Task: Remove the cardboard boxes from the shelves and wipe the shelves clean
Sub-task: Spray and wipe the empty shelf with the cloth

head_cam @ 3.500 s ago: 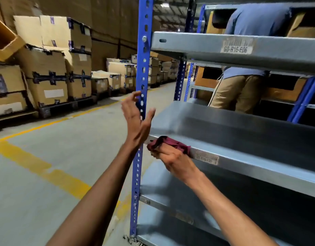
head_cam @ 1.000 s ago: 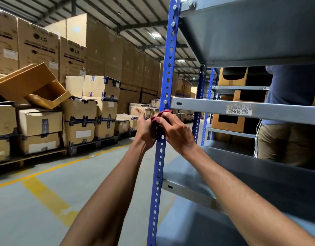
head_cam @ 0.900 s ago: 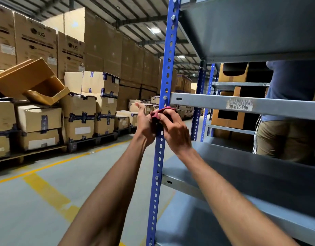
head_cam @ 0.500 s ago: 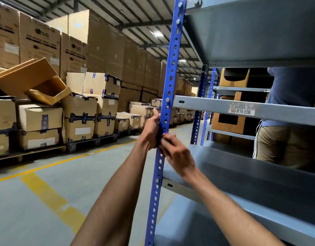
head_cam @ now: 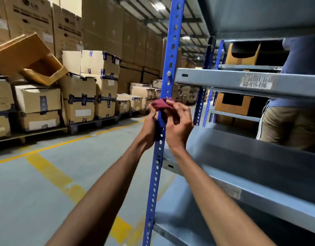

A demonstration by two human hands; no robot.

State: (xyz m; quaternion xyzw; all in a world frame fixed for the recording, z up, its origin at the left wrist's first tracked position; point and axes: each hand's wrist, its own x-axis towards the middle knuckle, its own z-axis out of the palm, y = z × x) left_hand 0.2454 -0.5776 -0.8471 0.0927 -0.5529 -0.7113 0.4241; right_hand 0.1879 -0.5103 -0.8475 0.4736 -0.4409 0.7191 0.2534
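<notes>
A: Currently, what is the position of each hand?

B: Both hands are raised at the blue perforated upright (head_cam: 168, 68) of the rack. The left hand (head_cam: 148, 127) is on the left side of the upright; the right hand (head_cam: 178, 126) is on its right side. Between them they hold a maroon cloth (head_cam: 161, 106) wrapped against the upright.

A: State of the fingers?

B: Right-hand fingers (head_cam: 176, 108) are curled and pinch the top edge of the cloth. The left-hand fingers are mostly hidden behind the upright and the cloth; they appear to grip the cloth from the left, though the view is poor there.

A: Where are the shelves?

B: Grey metal shelves run right from the upright. The upper shelf (head_cam: 224, 80) carries a label (head_cam: 257, 82) reading G0-R16-E06 on its front edge. The middle shelf (head_cam: 250, 157) sits below the hands, and a lower shelf (head_cam: 224, 219) is nearest the camera.

A: And the cardboard boxes?

B: Stacked cardboard boxes (head_cam: 82, 89) stand on pallets at far left, across a grey floor (head_cam: 46, 192) marked with yellow lines. One open box (head_cam: 37, 63) lies tilted on top of the stack. Further boxes (head_cam: 236, 103) sit on a rack beyond the shelves, at right.

A: Anything else?

B: A second person (head_cam: 295, 112), in a blue shirt and tan trousers, stands behind the rack at far right.
</notes>
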